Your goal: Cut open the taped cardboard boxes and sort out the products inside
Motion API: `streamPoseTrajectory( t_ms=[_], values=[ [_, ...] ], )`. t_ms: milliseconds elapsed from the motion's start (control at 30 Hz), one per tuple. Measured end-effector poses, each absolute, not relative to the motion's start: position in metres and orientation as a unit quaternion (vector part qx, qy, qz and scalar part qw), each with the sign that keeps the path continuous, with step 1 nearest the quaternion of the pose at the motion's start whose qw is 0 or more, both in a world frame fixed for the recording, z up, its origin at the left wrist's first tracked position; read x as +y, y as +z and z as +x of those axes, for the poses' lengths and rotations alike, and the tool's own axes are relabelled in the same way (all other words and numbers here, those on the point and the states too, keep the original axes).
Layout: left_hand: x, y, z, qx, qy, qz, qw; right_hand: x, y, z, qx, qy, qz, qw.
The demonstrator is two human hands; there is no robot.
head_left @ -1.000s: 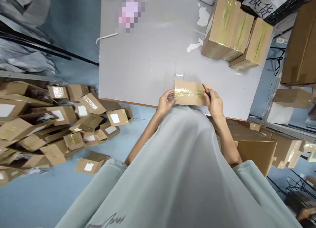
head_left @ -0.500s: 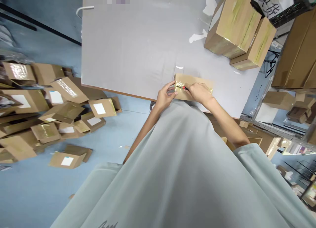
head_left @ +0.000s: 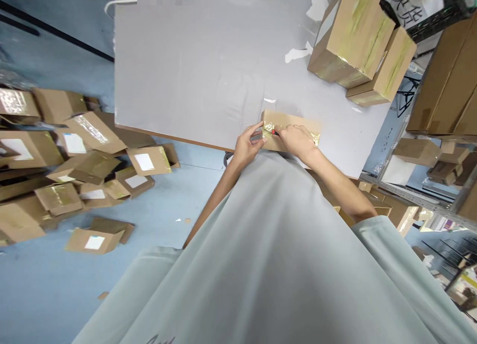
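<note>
Box point(head_left: 287, 119) lies at the near edge of the counter point(head_left: 179, 66), before us. Left: loose cartons point(head_left: 91, 130) heaped on blue floor point(head_left: 160, 230). Then our left hand point(head_left: 247, 144), grip half open, thumb and fingertips against the box's left end. Our right hand point(head_left: 297, 141), grip closed round a knife point(head_left: 274, 132), blade at the tape point(head_left: 269, 125). Farther right, we note taller taped cartons point(head_left: 348, 43) standing on the counter.

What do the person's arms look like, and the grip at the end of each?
The left arm and right arm are bare below loose, short, pale grey-green sleeves, matching the shirt, which has a dark squiggle near the bottom. The left grip and right grip are bare too, with no gloves showing.
</note>
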State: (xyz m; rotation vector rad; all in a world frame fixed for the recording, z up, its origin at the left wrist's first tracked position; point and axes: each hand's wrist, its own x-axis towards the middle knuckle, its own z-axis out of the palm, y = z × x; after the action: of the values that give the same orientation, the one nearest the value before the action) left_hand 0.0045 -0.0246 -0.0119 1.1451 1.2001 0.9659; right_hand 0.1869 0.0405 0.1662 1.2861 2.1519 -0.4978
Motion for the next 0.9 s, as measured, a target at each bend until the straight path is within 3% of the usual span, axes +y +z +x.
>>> streamPoseTrajectory(
  t_ms=[233,500,667,900],
  values=[
    [-0.026,-0.013,0.005,0.524,0.413,0.488,0.563,0.041,0.167,0.18,0.801,-0.176,0.483,0.306],
    [-0.027,-0.014,0.006,0.536,0.402,0.487,0.56,0.013,0.175,0.284,0.721,-0.151,0.56,0.379],
    [-0.014,-0.011,0.012,0.556,0.397,0.484,0.547,0.002,0.17,0.329,0.705,-0.16,0.594,0.354],
    [0.024,0.0,0.019,0.644,0.355,0.5,0.458,0.007,0.161,0.322,0.722,-0.176,0.584,0.327]
  ],
)
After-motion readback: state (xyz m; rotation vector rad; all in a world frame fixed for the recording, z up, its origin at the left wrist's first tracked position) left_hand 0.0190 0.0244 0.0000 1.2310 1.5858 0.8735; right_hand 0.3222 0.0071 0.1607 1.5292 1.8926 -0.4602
